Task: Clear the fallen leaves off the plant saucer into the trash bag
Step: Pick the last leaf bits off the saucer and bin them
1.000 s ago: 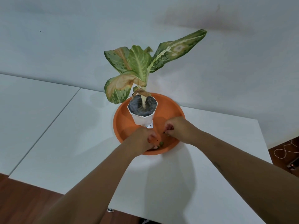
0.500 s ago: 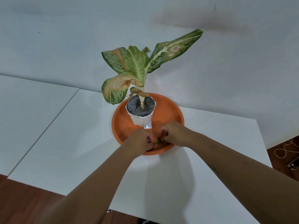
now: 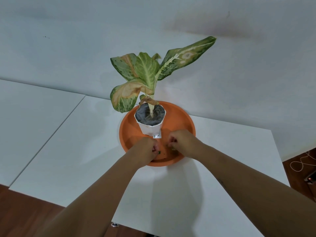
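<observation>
Both hands, left [image 3: 146, 150] and right [image 3: 182, 140], curl clenched over the saucer [image 3: 181, 120], pinching leaf bits [image 3: 159, 152].

Likely a home, white table [image 3: 222, 168], potted plant [image 3: 147, 72] (wood floor [image 3: 25, 211])

Round orange saucer [image 3: 181, 120]; tiny green leaf bits [image 3: 159, 152] on near floor.

white tables [image 3: 71, 151], pale wall [image 3: 85, 40], wood floor [image 3: 25, 211]
</observation>
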{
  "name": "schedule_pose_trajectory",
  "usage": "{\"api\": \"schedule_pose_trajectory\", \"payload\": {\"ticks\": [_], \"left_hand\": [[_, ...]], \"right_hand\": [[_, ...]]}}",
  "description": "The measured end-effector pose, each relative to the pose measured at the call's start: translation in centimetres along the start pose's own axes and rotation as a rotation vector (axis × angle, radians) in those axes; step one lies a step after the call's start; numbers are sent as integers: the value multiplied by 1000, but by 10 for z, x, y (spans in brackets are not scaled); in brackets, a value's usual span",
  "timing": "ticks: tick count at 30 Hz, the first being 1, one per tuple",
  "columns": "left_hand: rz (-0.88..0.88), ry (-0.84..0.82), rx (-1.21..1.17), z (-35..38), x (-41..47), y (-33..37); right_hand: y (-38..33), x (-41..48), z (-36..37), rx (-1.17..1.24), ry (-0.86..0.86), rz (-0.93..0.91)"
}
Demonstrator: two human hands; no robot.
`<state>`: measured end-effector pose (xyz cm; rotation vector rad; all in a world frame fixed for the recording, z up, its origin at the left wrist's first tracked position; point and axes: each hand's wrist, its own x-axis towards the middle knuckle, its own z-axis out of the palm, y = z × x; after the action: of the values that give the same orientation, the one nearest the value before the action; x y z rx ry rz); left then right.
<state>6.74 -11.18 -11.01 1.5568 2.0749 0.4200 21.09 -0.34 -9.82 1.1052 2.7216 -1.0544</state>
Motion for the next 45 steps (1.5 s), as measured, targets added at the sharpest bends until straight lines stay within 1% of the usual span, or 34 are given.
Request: {"api": "schedule_pose_trajectory", "payload": {"ticks": [2, 3, 7, 13, 17, 22, 30, 36, 39, 43, 45], "left_hand": [[-7, 11, -20, -3, 2, -2], [-9, 19, -39, -4, 2, -3], [2, 18, -75, -2, 4, -3], [-6, 19, -131, 1, 4, -7], [-16, 46, -174, 4, 7, -10], [-21, 51, -194, 6, 9, -11], [-45, 36, -205, 4, 14, -13], [-56, 28, -226, 4, 14, -13], [-53, 32, -233, 3, 13, -13], [-40, 29, -243, 1, 12, -11], [-38, 32, -268, 0, 12, -11]], "right_hand": [[3, 2, -7, 64, 61, 32], [4, 3, -11, 74, 65, 42], [7, 5, -16, -1, -32, 74], [-2, 6, -19, 20, -146, 118], [-14, 10, -21, -166, -312, 133], [-25, 14, -14, -394, -371, 142], [-23, 14, -14, -355, -331, 152], [-25, 12, -16, -341, -309, 214], [-26, 9, -16, -350, -250, 212], [-20, 4, -14, -243, -236, 196], [-18, 0, -17, -179, -186, 202]]}}
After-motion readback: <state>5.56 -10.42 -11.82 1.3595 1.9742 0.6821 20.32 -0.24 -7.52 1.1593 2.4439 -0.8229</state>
